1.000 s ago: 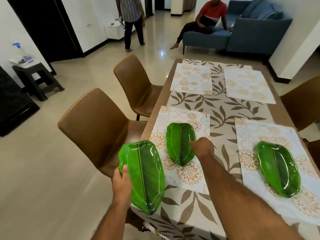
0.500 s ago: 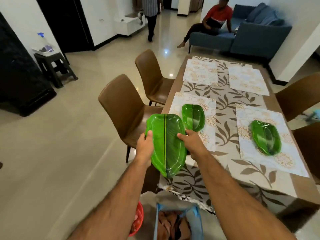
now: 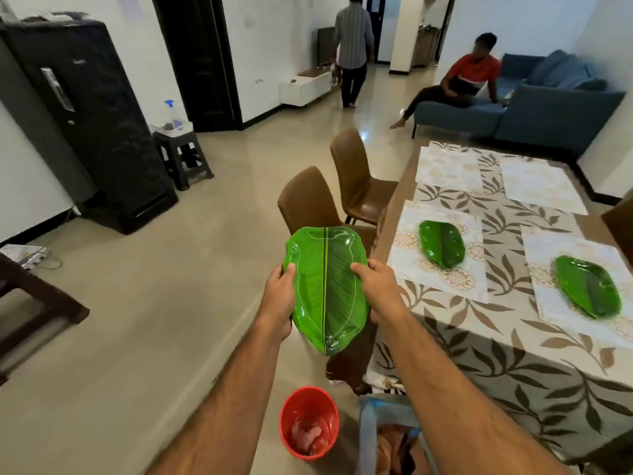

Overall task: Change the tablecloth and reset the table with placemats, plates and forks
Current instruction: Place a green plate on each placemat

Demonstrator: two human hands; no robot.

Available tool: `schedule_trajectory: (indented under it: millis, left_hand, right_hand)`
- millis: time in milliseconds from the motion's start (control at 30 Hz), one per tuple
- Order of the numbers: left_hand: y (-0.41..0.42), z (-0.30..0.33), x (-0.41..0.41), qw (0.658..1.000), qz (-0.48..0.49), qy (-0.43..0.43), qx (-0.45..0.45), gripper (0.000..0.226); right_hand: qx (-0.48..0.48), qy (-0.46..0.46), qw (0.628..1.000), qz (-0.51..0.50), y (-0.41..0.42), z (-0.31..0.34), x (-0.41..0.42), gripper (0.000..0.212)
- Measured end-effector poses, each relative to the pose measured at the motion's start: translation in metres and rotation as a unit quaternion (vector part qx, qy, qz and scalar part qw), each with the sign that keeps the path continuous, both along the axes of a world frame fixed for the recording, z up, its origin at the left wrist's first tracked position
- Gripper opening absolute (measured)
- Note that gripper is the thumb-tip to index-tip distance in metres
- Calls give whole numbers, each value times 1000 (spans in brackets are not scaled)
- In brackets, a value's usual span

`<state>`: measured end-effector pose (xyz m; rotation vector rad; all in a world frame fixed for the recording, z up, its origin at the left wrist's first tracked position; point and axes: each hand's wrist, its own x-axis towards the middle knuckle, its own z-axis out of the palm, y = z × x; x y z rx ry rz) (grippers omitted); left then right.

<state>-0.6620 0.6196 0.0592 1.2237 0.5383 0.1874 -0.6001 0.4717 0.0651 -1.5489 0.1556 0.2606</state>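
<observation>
A green leaf-shaped plate (image 3: pixel 327 289) was held in the air by both hands, off the near left corner of the table (image 3: pixel 394 214) and above the floor. The left hand (image 3: pixel 279 298) was clenched on its left edge, thumb on top; the right hand (image 3: pixel 380 291) was clenched on its right edge in the same way. The plate was held roughly level, its pointed tip toward the person.

The table was covered by a tablecloth (image 3: pixel 496 358) with a brown leaf print, which hung down over the near edge. Four placemats were laid on it. On the near left placemat (image 3: pixel 411 265) a second plate (image 3: pixel 442 244) lay flat; on the near right placemat (image 3: pixel 548 265) a third plate (image 3: pixel 587 291) lay flat. The far left placemat (image 3: pixel 448 169) and the far right placemat (image 3: pixel 541 186) were bare. No forks were seen.

Two brown chairs stood along the left side of the table, the near chair (image 3: pixel 308 204) just beyond the held plate and the far chair (image 3: pixel 356 176) behind it. On the floor below the arms a red bucket (image 3: pixel 309 423) stood, and just beside it a bag (image 3: pixel 394 437) with brown cloth inside. A black cabinet (image 3: pixel 89 125) stood at the left wall with a small stool (image 3: pixel 181 156) beside it. In the background one person (image 3: pixel 352 49) was seen walking away and another (image 3: pixel 459 80) was seated on a blue sofa (image 3: pixel 548 104).
</observation>
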Motion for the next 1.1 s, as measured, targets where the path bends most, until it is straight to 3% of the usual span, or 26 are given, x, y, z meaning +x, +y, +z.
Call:
schedule_trajectory:
  millis: [367, 600, 833, 1100]
  left_hand:
    - [251, 18, -52, 1000, -18, -8, -2, 32]
    - [355, 28, -25, 999, -22, -30, -18, 29]
    - [431, 15, 83, 999, -8, -30, -20, 25]
    - [485, 29, 294, 998, -48, -33, -21, 28]
  right_hand:
    - [51, 10, 998, 18, 248, -6, -35, 17]
    - [105, -4, 994, 26, 348, 11, -14, 10]
    - [96, -20, 995, 20, 419, 8, 86, 16]
    - [46, -46, 998, -17, 469, 27, 280, 14]
